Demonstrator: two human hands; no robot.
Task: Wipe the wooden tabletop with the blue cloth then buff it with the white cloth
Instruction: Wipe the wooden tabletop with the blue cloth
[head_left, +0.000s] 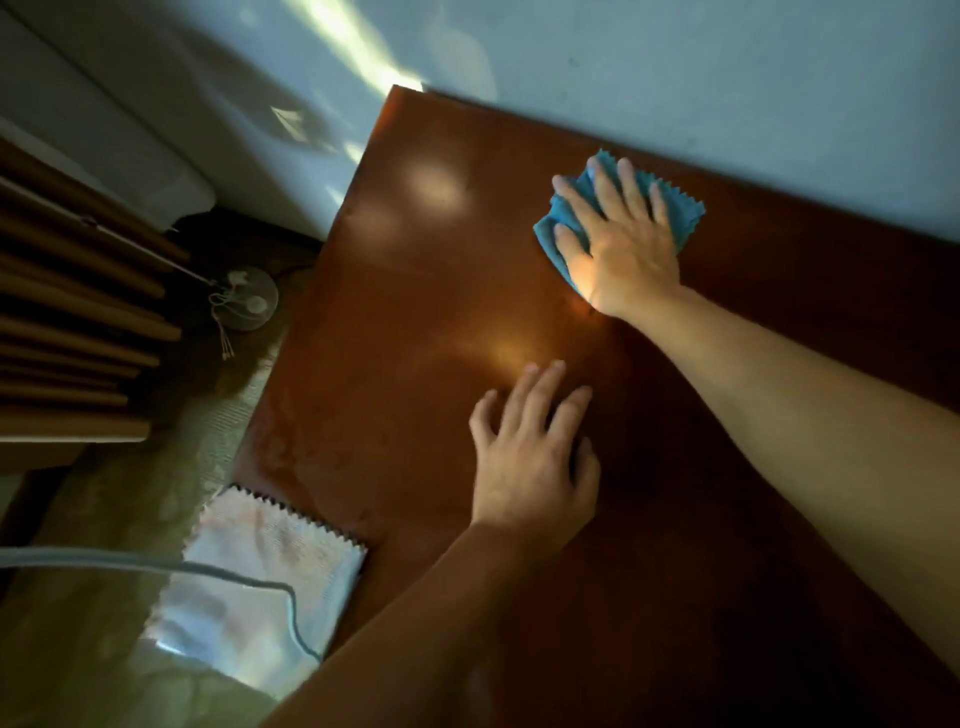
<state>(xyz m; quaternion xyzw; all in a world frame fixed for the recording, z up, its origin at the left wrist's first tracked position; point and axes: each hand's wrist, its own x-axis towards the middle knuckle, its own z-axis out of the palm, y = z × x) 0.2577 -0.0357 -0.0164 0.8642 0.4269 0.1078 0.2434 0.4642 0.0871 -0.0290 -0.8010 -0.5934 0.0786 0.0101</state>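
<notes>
A white cloth (260, 577) with pinked edges hangs over the near-left corner of the counter (415, 312), well behind the left hand's fingers (540, 395), and a pale cable (291, 613) crosses it. Nothing lies between the two hands. The right hand (618, 244) presses the blue cloth (566, 218) flat with straight, spread fingers near the far edge by the wall (727, 78). The left hand (530, 462) rests on bare wood, fingers relaxed and spread, grasping nothing. The reddish-brown surface shows sunlit patches. Left of the fingers, on the floor, stands a small fan (249, 299) beside wooden slats (67, 332).
</notes>
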